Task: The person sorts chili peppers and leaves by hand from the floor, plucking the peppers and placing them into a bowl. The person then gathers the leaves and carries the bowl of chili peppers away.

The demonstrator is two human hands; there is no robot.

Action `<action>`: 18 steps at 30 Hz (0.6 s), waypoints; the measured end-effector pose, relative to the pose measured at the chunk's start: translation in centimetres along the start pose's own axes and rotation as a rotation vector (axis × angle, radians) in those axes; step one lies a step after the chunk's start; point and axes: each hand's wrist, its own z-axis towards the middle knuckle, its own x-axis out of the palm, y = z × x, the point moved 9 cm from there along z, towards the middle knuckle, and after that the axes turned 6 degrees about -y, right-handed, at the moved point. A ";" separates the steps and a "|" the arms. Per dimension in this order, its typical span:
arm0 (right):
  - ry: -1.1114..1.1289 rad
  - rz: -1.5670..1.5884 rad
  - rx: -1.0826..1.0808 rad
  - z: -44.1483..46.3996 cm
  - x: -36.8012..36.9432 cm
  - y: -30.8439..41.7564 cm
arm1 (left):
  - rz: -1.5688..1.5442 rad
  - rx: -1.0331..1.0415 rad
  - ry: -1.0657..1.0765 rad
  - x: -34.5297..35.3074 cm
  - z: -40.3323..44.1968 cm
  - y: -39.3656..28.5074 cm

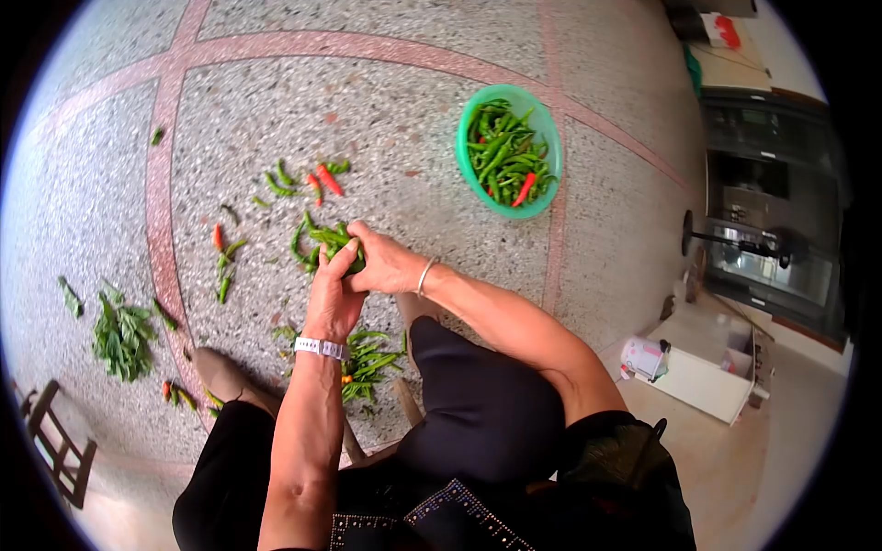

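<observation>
A bunch of green chili peppers (323,237) sticks out from between my two hands, above the speckled floor. My left hand (332,298), with a pale watch on its wrist, is closed around the bunch from below. Pressed against it, my right hand (393,264) wraps the same chilies from the right, a bangle at its wrist. The fingers hide part of the bunch. Just beyond my hands lie loose green chilies and a few red chilies (329,180). More green chilies (369,361) lie on the floor beneath my left forearm.
A green plastic basket (462,147) holding green chilies and a red one stands ahead to the right. Leafy greens (124,338) and scattered chilies (220,257) lie to the left. A dark wooden stool (60,445) is at lower left; a white box (695,363) stands at right.
</observation>
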 end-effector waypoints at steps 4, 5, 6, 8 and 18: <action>-0.077 0.017 0.093 -0.8 -1.5 -1.1 | 0.076 -0.004 0.094 1.9 -0.1 0.9; -0.107 0.025 0.123 -1.0 -1.9 -1.3 | 0.089 -0.002 0.112 2.3 -0.1 1.1; -0.133 0.035 0.153 -1.2 -2.3 -1.7 | 0.074 0.011 0.100 2.6 -0.1 1.3; -0.198 0.072 0.075 -1.6 -3.2 -1.2 | 0.037 -0.006 0.121 3.0 0.1 1.8; -0.354 0.246 -0.033 -1.6 -7.6 -2.7 | 0.265 0.007 0.140 3.7 0.6 2.8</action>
